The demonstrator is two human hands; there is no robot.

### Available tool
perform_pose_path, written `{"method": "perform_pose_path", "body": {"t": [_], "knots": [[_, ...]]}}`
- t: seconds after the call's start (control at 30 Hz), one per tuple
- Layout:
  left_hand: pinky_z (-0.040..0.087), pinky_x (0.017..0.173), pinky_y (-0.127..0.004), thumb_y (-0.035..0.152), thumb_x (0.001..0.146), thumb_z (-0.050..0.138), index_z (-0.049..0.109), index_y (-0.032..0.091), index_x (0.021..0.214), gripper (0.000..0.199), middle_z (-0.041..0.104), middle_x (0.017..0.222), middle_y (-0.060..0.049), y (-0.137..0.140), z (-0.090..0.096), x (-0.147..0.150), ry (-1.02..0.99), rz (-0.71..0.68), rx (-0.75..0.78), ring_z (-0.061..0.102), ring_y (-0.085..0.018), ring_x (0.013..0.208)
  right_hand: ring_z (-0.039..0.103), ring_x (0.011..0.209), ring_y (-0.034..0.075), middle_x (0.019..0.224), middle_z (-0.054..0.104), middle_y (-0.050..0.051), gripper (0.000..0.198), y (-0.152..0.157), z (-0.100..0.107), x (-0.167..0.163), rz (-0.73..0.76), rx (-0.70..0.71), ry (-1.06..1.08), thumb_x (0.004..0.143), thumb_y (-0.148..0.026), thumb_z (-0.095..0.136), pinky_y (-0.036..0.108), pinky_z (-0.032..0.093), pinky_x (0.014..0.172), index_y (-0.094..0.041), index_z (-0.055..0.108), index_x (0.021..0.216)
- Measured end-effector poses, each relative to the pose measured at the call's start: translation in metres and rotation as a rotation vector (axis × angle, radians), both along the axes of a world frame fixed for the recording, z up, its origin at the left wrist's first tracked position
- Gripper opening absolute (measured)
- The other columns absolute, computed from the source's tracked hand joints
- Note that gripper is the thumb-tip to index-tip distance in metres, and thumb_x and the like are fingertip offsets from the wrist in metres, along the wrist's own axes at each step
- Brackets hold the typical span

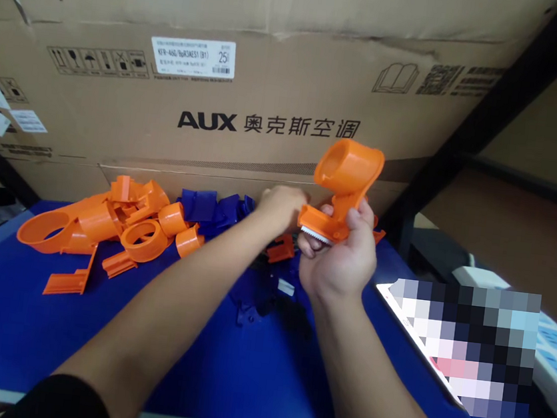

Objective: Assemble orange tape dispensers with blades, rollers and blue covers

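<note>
One right hand [340, 263] pinches the orange dispenser [356, 167], best gripped clear of its white teeth [316, 235]; far left hand [283, 205]: grip hidden, cannot tell

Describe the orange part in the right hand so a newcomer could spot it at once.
Find the large cardboard box lettered AUX at the back, then drop to the right hand in front of it. It holds an orange part with a hollow round top. Unlike the orange pieces heaped at left, this one is held up and shows a white toothed strip.
</note>
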State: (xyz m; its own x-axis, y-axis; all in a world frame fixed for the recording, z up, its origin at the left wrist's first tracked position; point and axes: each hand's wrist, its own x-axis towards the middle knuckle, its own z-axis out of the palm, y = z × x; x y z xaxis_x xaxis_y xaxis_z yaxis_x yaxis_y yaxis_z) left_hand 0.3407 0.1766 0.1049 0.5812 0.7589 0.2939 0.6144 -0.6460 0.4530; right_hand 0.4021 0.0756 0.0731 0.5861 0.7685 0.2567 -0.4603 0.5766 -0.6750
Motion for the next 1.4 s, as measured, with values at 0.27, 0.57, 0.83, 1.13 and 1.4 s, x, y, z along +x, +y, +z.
{"method": "perform_pose_path", "body": {"t": [0.27,0.57,0.83,1.13,1.4], "knots": [[0.057,0.073,-0.026,0.041,0.098,0.074,0.078,0.021,0.109,0.023,0.076,0.088,-0.002,-0.048,-0.043,-0.162,-0.932,0.117,-0.226,0.069,-0.014,0.077,0.040,0.049,0.006,0.098,0.055,-0.004,0.045,-0.014,-0.007,-0.040,0.174,-0.170,-0.111,0.088,-0.043,0.068,0.018,0.026,0.036,-0.035,0.060,0.131],[0.057,0.077,-0.027,0.046,0.081,0.093,0.076,0.021,0.101,0.036,0.072,0.083,0.000,-0.077,-0.090,-0.192,-1.257,-0.080,-0.722,0.068,-0.012,0.075,0.042,0.049,0.008,0.099,0.058,-0.002,0.048,-0.020,-0.021,-0.067,0.272,-0.295,-0.218,0.086,-0.046,0.070,0.020,0.029,0.035,-0.034,0.064,0.133],[0.058,0.073,-0.023,0.037,0.081,0.095,0.080,0.023,0.100,0.028,0.078,0.085,-0.001,-0.082,-0.085,-0.198,-1.167,-0.046,-0.619,0.071,-0.012,0.076,0.046,0.048,0.010,0.096,0.061,0.000,0.049,-0.024,-0.022,-0.069,0.302,-0.281,-0.201,0.088,-0.054,0.071,0.021,0.031,0.033,-0.034,0.066,0.133],[0.060,0.067,-0.022,0.021,0.074,0.097,0.084,0.024,0.091,0.021,0.079,0.082,0.000,-0.110,-0.073,-0.186,-1.090,0.082,-0.381,0.071,-0.012,0.072,0.048,0.051,0.010,0.097,0.060,0.000,0.048,-0.021,-0.028,-0.067,0.301,-0.259,-0.253,0.089,-0.054,0.070,0.021,0.033,0.034,-0.036,0.067,0.133],[0.052,0.056,-0.022,0.027,0.072,0.096,0.081,0.019,0.084,0.020,0.073,0.070,0.000,-0.112,-0.082,-0.177,-0.999,0.149,-0.599,0.061,-0.010,0.060,0.046,0.058,0.012,0.095,0.058,-0.001,0.043,-0.023,-0.042,-0.078,0.389,-0.243,-0.314,0.091,-0.051,0.071,0.021,0.034,0.040,-0.036,0.066,0.131]]}}
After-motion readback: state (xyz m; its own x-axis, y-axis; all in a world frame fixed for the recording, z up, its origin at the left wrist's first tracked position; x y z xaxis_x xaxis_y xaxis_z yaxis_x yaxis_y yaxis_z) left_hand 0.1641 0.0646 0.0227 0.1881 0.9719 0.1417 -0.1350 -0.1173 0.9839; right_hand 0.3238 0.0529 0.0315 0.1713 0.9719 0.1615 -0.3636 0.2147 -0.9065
